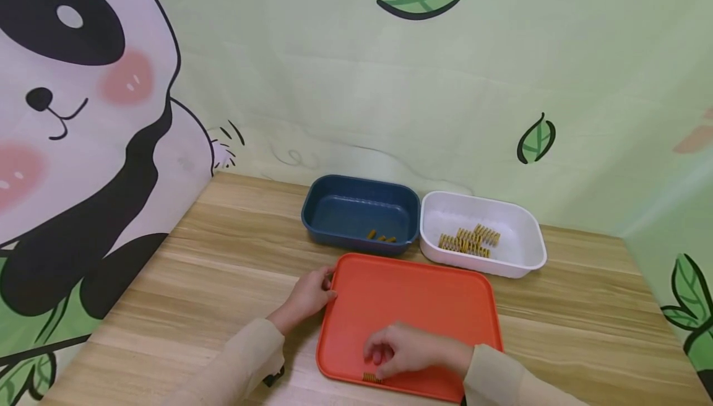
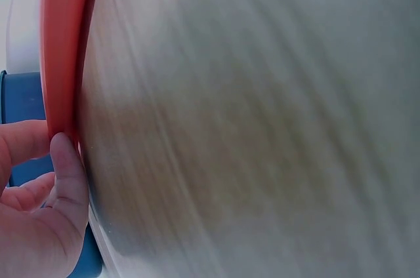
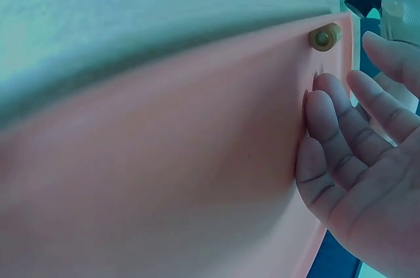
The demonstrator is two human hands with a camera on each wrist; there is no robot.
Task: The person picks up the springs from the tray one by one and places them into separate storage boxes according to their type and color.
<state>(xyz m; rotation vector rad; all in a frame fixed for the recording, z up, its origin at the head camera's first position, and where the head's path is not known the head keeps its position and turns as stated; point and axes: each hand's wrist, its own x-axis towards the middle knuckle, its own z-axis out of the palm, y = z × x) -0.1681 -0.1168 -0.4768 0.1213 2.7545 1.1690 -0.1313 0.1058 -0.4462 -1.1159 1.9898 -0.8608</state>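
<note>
A red tray (image 1: pixel 412 298) lies on the wooden table, and my left hand (image 1: pixel 312 293) pinches its left rim between thumb and finger. The left wrist view shows the thumb (image 2: pixel 68 166) right on the tray's edge. Over the tray's near part is my right hand (image 1: pixel 405 349), its fingers loosely bent and the thumb apart from them. Nothing shows between them in the right wrist view. Close to its fingertips, along the tray's near rim, lies a small ridged brass-coloured piece (image 1: pixel 370 377). Its round end, with a hole in the middle, faces the right wrist camera.
Behind the tray stand a dark blue box (image 1: pixel 356 190) with a few small brass-coloured pieces (image 1: pixel 384 239), and a white box (image 1: pixel 526 233) with several ridged brass-coloured pieces (image 1: pixel 468 242). A printed panda cloth (image 1: pixel 312 72) hangs behind the table (image 1: pixel 239 233).
</note>
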